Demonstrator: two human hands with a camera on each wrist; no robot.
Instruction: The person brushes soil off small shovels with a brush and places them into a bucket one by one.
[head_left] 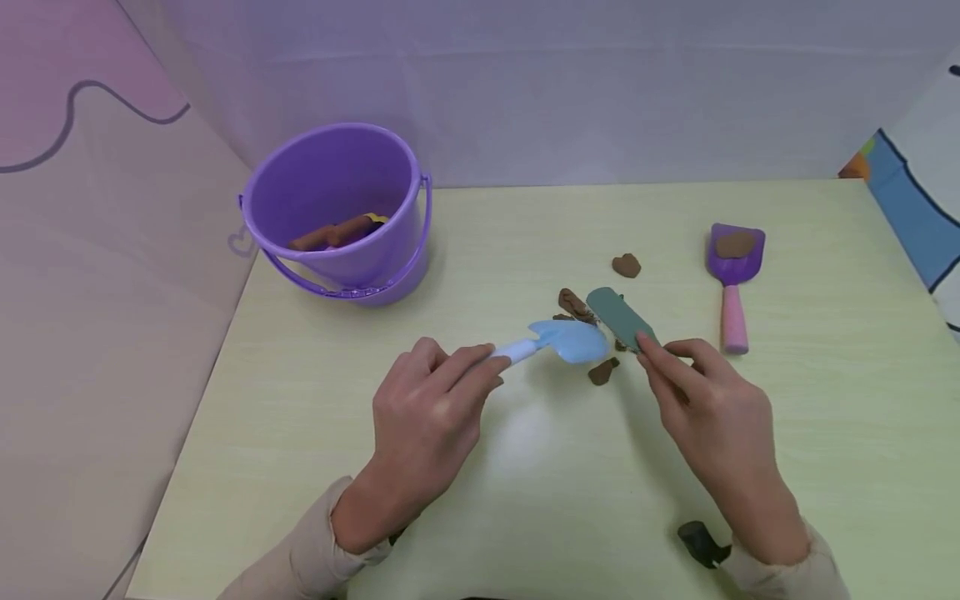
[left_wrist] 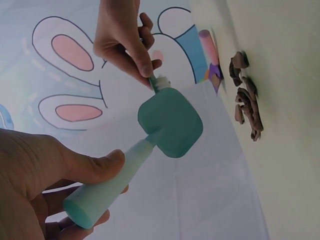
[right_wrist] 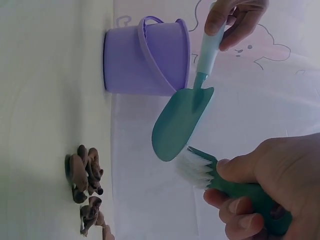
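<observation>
My left hand [head_left: 431,408] grips the pale handle of a light blue toy shovel [head_left: 573,340], whose blade is raised above the table. My right hand [head_left: 716,408] holds a green brush [head_left: 618,314] by its handle; its white bristles [right_wrist: 194,169] show in the right wrist view, close to the tip of the shovel blade. Below the two tools lie several brown clay-like pieces [head_left: 600,372], partly hidden by them in the head view. Another brown piece [head_left: 626,266] lies farther back. From the left wrist view the shovel blade looks bare on the side that shows.
A purple bucket [head_left: 405,267] with brown and yellow things [head_left: 348,230] inside stands at the back left. To the right lies a purple scoop [head_left: 735,268] with a pink handle, a brown piece [head_left: 735,244] on it. A dark object [head_left: 701,543] is beside the right sleeve.
</observation>
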